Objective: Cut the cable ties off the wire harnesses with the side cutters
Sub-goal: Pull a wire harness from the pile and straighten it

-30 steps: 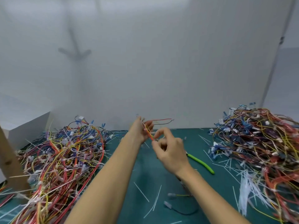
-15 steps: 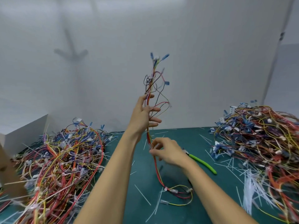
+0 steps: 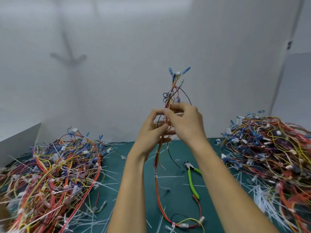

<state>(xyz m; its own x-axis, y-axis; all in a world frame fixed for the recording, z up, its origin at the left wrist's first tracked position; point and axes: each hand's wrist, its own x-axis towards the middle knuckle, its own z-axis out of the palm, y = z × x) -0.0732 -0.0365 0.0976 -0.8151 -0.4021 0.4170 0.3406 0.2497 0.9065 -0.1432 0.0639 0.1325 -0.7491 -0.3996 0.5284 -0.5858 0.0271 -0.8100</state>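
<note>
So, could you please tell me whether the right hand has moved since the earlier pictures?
Yes: the right hand has risen from beside the cutters to pinch the harness above the far edge of the mat.

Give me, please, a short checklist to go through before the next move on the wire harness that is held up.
1. Harness secured: the left hand and right hand both hold the multicoloured wire harness upright. Ok.
2. Tool in hand: the green-handled steel side cutters lie on the teal mat, right of the harness, untouched. Not ok.
3. One hand free for the cutters: both are busy. Not ok.
4. Tie to cut is visible: a white plastic cable tie sits on the bundle below the hands. Ok.
5. Cutter jaws open: cannot tell.
</note>
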